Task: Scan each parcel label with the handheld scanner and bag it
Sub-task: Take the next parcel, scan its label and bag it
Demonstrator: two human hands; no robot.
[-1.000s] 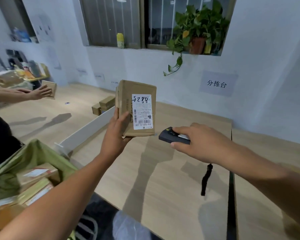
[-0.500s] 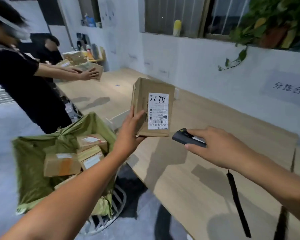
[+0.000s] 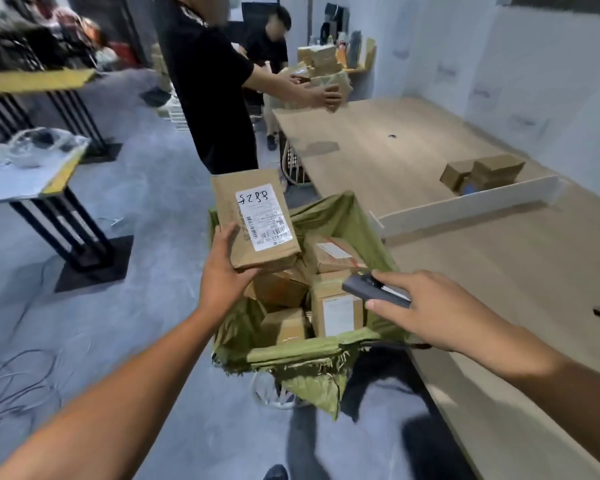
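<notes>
My left hand (image 3: 224, 271) grips a brown cardboard parcel (image 3: 257, 216) by its lower left corner. The parcel's white label (image 3: 262, 216), with handwritten digits and barcodes, faces up. I hold it over the far left edge of the open green bag (image 3: 291, 351), which stands on the floor beside the table and holds several cardboard parcels (image 3: 336, 313). My right hand (image 3: 426, 306) grips the dark handheld scanner (image 3: 371, 289) over the bag's right side, its tip pointing left.
The long wooden table (image 3: 499, 271) runs along the right, with a white divider (image 3: 465, 206) and two small boxes (image 3: 482, 173) behind it. Two people in black (image 3: 208, 81) handle parcels at the table's far end. A yellow-edged side table (image 3: 32, 174) stands left; cables lie on the floor.
My view has swung left from the table to the bag. My left hand has carried the parcel from above the table to over the bag, tilting it flatter. The scanner came along.
</notes>
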